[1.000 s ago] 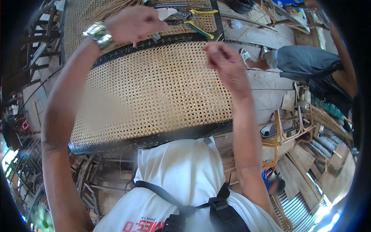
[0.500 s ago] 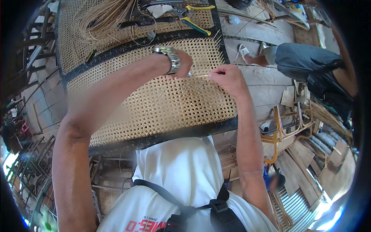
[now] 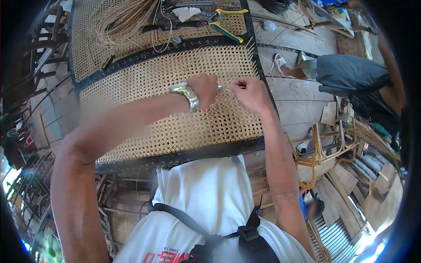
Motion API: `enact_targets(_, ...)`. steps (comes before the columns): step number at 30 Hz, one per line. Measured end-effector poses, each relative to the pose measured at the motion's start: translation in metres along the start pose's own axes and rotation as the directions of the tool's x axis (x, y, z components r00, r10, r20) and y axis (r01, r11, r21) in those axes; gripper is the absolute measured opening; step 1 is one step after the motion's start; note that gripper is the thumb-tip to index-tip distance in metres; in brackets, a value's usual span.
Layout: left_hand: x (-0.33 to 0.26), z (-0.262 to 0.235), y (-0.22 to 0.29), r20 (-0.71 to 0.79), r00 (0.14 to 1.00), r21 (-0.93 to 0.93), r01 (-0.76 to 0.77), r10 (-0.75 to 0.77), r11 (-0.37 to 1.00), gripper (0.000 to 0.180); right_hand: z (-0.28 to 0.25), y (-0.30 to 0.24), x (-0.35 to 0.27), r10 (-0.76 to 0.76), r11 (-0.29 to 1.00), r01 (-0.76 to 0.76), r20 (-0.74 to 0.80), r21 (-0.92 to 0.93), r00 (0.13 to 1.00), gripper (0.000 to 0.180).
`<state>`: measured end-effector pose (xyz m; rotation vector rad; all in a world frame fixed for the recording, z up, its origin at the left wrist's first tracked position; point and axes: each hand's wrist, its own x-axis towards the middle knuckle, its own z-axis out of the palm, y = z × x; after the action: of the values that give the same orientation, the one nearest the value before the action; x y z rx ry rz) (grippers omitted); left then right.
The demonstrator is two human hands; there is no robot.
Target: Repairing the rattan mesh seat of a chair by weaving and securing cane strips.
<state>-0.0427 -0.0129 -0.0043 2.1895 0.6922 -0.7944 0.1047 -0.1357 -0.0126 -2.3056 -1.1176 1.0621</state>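
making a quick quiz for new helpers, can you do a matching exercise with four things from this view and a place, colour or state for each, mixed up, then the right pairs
Things
1. watch
2. shears
3. strands
4. right hand

Places, colours, states
A. in loose loops near the picture's top edge
B. over the mesh, partly curled
C. around the wrist of the left hand
D. yellow on the handles

Right pairs: 1-C, 2-D, 3-A, 4-B
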Motion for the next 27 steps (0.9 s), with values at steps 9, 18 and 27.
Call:
enact_targets(9, 0.041, -0.021, -0.022, 0.200, 0.980, -0.102, 0.023, -0.002, 0.994, 0.051, 0.001, -0.040, -0.004, 0.075, 0.942, -0.053, 0.055, -0.331, 0.996, 0.034)
enact_targets(18, 0.044, -0.021, -0.024, 0.184, 0.979, -0.094, -0.069, 0.086, 0.993, 0.048, 0.000, -0.038, 0.003, 0.155, 0.956, -0.128, 0.084, -0.263, 0.984, 0.028)
enact_targets(27, -0.018, -0.119, -0.134, -0.312, 0.860, 0.724, -0.060, 0.405, 0.687, 0.032, 0.000, -0.067, 0.005, 0.102, 0.744, 0.060, 0.201, -0.665, 0.974, 0.018)
